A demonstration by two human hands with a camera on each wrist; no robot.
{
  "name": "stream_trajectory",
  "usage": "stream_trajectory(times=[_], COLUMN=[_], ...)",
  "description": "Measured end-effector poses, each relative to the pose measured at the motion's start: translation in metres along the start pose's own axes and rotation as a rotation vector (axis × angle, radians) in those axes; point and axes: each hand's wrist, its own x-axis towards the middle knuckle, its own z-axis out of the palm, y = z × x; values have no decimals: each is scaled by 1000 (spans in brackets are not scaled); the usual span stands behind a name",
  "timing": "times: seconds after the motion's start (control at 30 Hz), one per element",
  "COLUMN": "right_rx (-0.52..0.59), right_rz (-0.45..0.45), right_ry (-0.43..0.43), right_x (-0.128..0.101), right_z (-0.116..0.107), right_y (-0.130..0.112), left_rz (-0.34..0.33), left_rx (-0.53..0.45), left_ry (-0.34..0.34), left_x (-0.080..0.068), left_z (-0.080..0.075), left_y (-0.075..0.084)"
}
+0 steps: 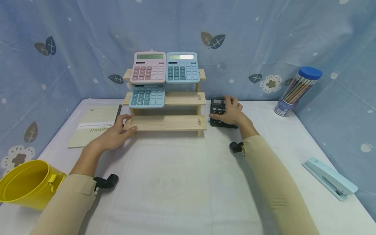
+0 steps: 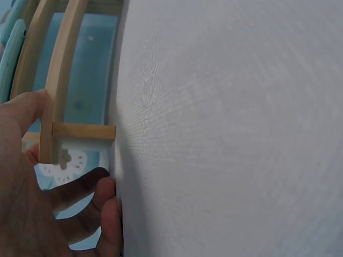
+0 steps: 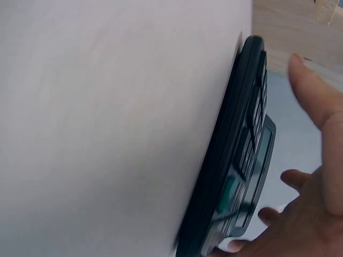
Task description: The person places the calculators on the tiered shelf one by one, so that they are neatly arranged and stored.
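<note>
A three-step wooden rack point(image 1: 167, 123) stands at the middle back of the table. A pink calculator point(image 1: 148, 67) and a blue calculator point(image 1: 182, 67) lean on its top step, and a teal calculator point(image 1: 147, 96) leans on the middle step. My left hand point(image 1: 126, 125) grips the left end of the bottom step, thumb on top. In the left wrist view the fingers point(image 2: 104, 214) curl under the rack point(image 2: 59, 80). A black calculator point(image 1: 216, 107) lies flat right of the rack. My right hand point(image 1: 230, 109) is spread over it. The thumb point(image 3: 311, 91) stands off the black calculator point(image 3: 236, 160).
A notebook point(image 1: 94, 125) lies left of the rack. A yellow bucket point(image 1: 23, 182) sits at the near left corner. A tub of pencils point(image 1: 296, 91) stands at the back right, and a light blue stapler point(image 1: 330, 179) lies at the right edge. Blue cloth walls surround the table.
</note>
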Motion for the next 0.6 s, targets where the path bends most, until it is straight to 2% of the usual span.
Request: stream_trajectory(times=[0.3, 0.6], right_rx=[-42, -38], right_rz=[112, 157], right_ry=[-71, -117], right_x=[1, 2], right_z=[5, 7], right_y=[-7, -9], left_rz=[17, 18], left_rx=[18, 36], left_ry=[1, 4], left_x=[-2, 0], left_z=[1, 1], left_y=[-1, 0])
